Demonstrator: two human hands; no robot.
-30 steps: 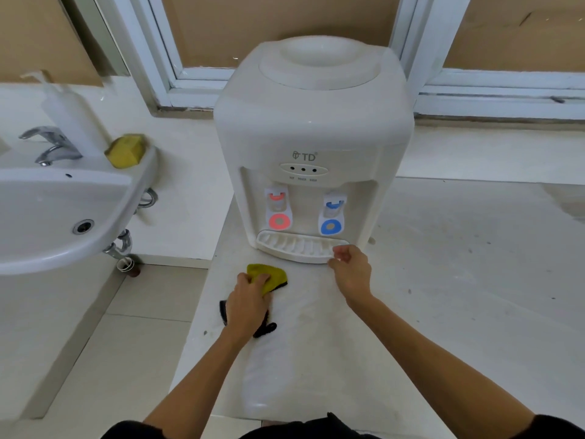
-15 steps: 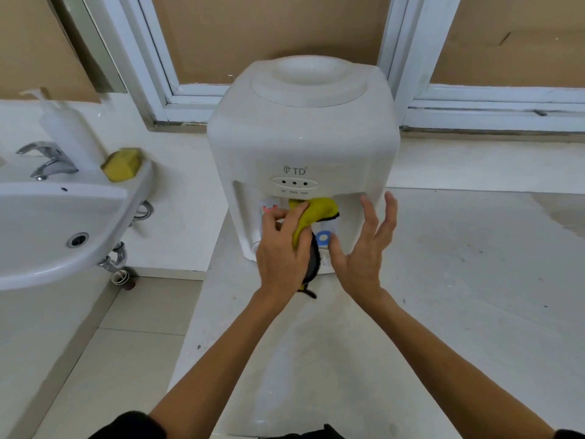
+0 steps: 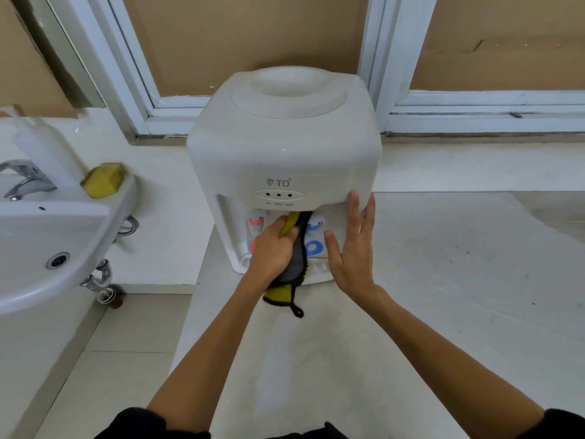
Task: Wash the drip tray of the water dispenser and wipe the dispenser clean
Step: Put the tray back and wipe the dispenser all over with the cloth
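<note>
Head view: a white plastic countertop water dispenser stood on a pale stone counter, below a white-framed window. The left hand gripped a yellow and grey cloth with black edging, pressed into the tap recess between the red tap and the blue tap. The right hand lay flat, fingers straight, against the dispenser's right front edge. The white drip tray sat in place at the base, mostly hidden. A yellow sponge rested on the white ceramic basin to the left.
</note>
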